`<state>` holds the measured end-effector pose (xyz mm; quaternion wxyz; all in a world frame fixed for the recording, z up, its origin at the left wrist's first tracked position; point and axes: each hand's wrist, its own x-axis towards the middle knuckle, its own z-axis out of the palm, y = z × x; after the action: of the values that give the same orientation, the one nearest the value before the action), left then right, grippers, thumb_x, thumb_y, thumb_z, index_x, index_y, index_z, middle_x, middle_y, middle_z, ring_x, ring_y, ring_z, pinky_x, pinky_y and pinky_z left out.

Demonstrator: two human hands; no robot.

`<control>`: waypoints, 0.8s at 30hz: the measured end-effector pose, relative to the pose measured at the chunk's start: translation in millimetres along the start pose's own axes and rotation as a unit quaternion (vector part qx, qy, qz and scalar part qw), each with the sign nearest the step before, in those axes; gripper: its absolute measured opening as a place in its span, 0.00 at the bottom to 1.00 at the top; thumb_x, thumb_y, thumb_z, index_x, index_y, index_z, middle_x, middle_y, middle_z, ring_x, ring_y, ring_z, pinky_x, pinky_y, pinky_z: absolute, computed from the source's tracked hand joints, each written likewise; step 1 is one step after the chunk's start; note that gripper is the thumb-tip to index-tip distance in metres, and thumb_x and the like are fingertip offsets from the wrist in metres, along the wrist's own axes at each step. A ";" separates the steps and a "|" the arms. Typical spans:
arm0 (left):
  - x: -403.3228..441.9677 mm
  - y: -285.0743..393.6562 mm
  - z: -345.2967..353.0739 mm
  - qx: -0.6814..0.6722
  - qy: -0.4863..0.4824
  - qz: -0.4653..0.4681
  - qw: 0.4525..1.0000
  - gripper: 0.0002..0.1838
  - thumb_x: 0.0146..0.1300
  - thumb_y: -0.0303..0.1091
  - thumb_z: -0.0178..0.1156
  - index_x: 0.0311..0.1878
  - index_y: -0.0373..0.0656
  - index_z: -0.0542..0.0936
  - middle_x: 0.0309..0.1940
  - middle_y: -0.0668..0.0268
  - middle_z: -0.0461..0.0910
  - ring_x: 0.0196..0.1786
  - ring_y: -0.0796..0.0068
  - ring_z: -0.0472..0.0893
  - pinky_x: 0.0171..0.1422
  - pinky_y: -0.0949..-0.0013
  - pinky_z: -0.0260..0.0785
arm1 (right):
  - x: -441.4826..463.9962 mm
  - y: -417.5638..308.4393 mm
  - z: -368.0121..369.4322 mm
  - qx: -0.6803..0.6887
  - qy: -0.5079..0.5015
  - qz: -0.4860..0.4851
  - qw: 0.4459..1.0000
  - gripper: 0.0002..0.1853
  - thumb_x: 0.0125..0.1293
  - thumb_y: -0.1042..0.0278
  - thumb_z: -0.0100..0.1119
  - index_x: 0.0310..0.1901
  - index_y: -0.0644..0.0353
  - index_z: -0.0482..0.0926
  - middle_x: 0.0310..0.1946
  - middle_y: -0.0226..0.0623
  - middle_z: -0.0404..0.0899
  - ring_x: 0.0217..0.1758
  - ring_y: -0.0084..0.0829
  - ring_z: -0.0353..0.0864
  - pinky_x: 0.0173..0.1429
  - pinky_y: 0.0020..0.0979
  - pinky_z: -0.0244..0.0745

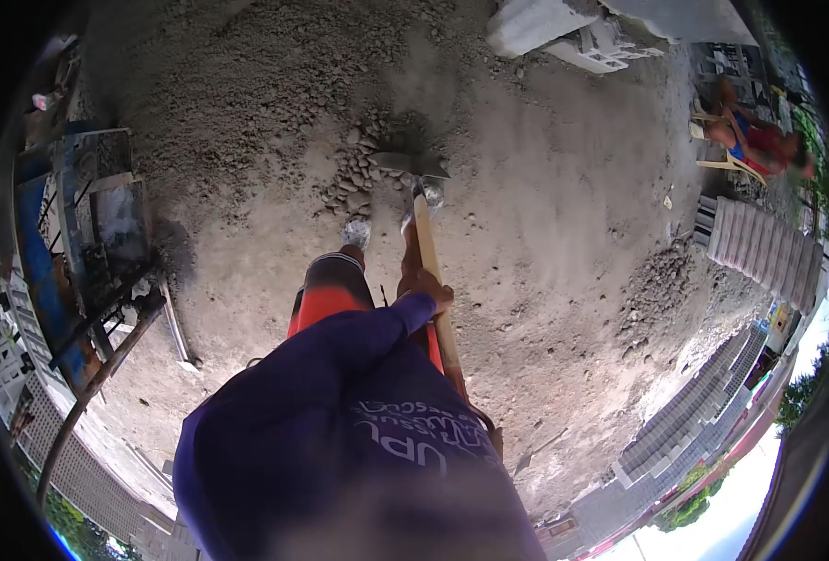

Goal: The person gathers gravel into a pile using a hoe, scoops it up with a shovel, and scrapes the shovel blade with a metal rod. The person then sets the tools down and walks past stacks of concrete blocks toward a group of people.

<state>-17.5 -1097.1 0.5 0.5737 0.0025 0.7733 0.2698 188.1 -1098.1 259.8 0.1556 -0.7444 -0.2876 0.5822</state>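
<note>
Wooden-handled digging tool [427,238] with a wide, dark metal blade [410,165] stands slanted in front of the person, its blade down at the bare ground and its pale shaft running back toward the body. The fingers of the left hand [425,289] are closed around the shaft partway along it, near the legs. The right hand cannot be made out, so the state of its fingers cannot be told.

A purple long sleeve [339,341] reaches from the left shoulder to the gripping hand. Beside that hand are red and black shorts with white trim [332,292]. Farther forward are the feet, in whitish-grey coverings; the right foot [433,194] is just beside the blade, the left foot [357,232] a little nearer the body.

Rounded grey stones [349,182] lie in a loose cluster to the left of the blade, and rough grey gravel [255,103] spreads beyond them. Well apart on the left is a blue, rusty metal structure [38,234]. Pale concrete pieces [545,28] lie ahead to the right. At the far right, a person in a red top [768,148] sits on a pale yellow chair [737,168], near a stack of grey ridged slabs [768,248]; rows of grey blocks [685,407] lie farther back.
</note>
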 end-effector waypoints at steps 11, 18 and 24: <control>58.2 -6.3 -84.2 -0.234 0.077 -0.040 0.968 0.35 0.53 0.41 0.58 0.54 0.26 0.53 0.36 0.45 0.75 0.31 0.57 0.81 0.24 0.61 0.75 | 21.2 18.4 93.0 0.094 -0.117 0.040 0.988 0.20 0.62 0.50 0.52 0.21 0.56 0.66 0.11 0.30 0.58 0.15 0.28 0.63 0.24 0.32 0.64; 19.4 -62.7 88.1 -0.165 0.128 -0.046 0.977 0.36 0.49 0.40 0.60 0.55 0.28 0.55 0.40 0.44 0.74 0.39 0.52 0.79 0.41 0.60 0.76 | 54.1 1.6 -67.7 0.058 -0.151 0.051 0.985 0.20 0.62 0.51 0.52 0.20 0.57 0.66 0.13 0.32 0.64 0.16 0.28 0.66 0.26 0.31 0.66; -25.4 -68.5 163.1 0.012 0.294 0.043 0.955 0.35 0.50 0.45 0.60 0.54 0.29 0.59 0.42 0.45 0.73 0.46 0.46 0.76 0.53 0.60 0.70 | 91.4 -16.5 -156.3 0.006 -0.190 0.021 0.981 0.17 0.61 0.54 0.52 0.23 0.58 0.69 0.15 0.33 0.66 0.17 0.31 0.68 0.27 0.31 0.67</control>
<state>157.0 -1096.0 -37.7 0.3086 -0.0366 0.9101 0.2742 347.7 -1013.2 240.9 0.0904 -0.6248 -0.2925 0.7182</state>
